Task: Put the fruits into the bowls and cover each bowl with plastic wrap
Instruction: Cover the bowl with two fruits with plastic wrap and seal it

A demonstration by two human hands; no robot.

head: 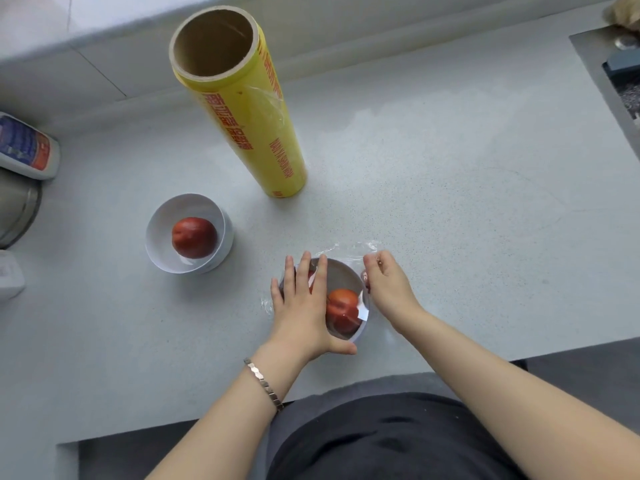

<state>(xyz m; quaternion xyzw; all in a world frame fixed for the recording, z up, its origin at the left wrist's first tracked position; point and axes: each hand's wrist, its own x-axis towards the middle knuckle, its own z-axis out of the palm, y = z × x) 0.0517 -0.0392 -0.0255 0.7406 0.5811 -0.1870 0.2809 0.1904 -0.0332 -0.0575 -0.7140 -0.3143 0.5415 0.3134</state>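
Both of your hands are busy at the near bowl (pixel 360 336). Your left hand (pixel 301 306) lies flat, with straight fingers pressing on the plastic wrap (pixel 349 249) that covers the bowl. The bowl and its red fruit (pixel 341 308) sit right under your fingers and palm. Your right hand (pixel 389 285) has curled fingers that pinch the edge of the wrap, just beside the rim. Press gently with the left fingers so the bowl does not slide. Pull the pinched edge out and down over the rim, then rub it onto the side so it sticks. Go softly, because I think thin wrap can tear or bunch up. Loose wrap shows just past your left fingertips and beside your little finger, so tuck those bits down too. The far bowl (pixel 188 268) has no wrap yet and sits well beyond your left fingers, near the roll (pixel 249 119).
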